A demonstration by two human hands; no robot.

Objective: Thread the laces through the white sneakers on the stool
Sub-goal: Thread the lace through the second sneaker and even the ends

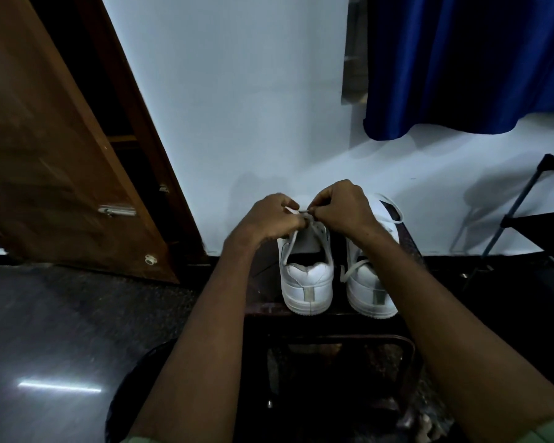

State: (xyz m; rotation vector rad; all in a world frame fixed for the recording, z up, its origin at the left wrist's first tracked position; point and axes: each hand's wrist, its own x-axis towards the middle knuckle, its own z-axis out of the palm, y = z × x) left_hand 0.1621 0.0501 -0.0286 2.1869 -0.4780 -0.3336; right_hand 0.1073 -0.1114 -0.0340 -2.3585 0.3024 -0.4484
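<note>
Head view: two white sneakers sit heels toward you on the dark stool [328,314], side by side. Your left hand [271,217] and right hand [341,207] are both over the left sneaker [306,282], almost touching each other, fingers curled. Your right hand pinches the lace tip [304,212]; your left hand pinches the lace [292,243] just beside it, and the lace runs down from your left hand into the shoe's opening. Which eyelet you're at is hidden under your hands, probably an upper one. The right sneaker [370,292] sits under your right forearm, its own lace [352,270] loose across the collar and looping out beyond your right hand.

Risks: the tip could slip out of the pinch and miss the eyelet, since the light is dim and your hands block the hole. Pulling hard could drag the shoe toward you, off the stool edge. Your right forearm could snag the other shoe's loose lace.
</note>
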